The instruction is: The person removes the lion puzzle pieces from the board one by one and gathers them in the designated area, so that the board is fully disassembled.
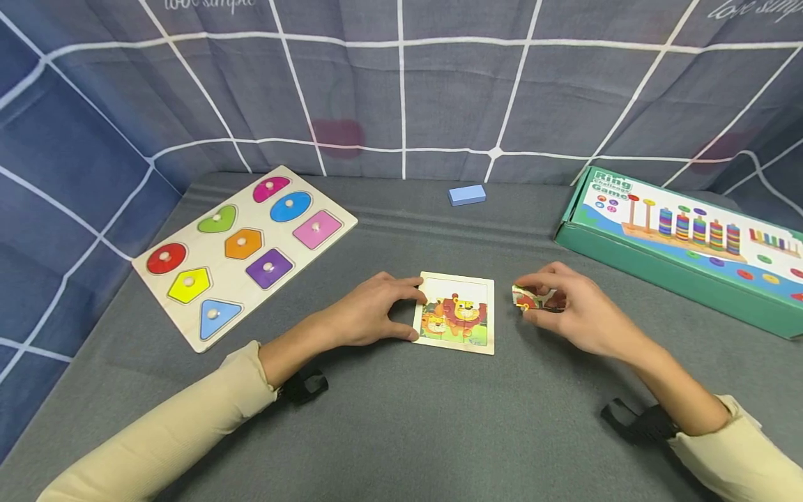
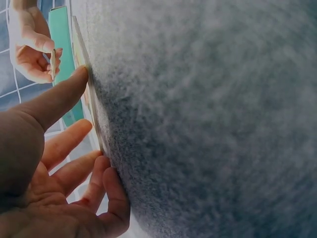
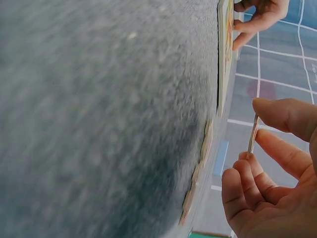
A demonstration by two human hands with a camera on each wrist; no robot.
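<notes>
A small square jigsaw puzzle [image 1: 491,328] with a wooden rim lies flat at the centre in the head view. Its lower part shows a lion and cub picture, while the upper part is bare white. My left hand [image 1: 364,315] rests at its left side, thumb at the near corner and fingertips on the left rim. To the right of the puzzle, my right hand [image 1: 583,310] pinches a thin puzzle piece [image 3: 253,135] between thumb and fingers, above the table. Below that hand, loose puzzle pieces [image 3: 197,171] lie on the cloth, mostly hidden in the head view.
A wooden shape board [image 1: 207,272] with several knobbed coloured shapes lies at the left. A blue block [image 1: 467,195] sits at the back. On the right is a green ring game box [image 1: 677,258]. A dark gridded curtain [image 1: 439,90] hangs behind the grey table [image 1: 439,432].
</notes>
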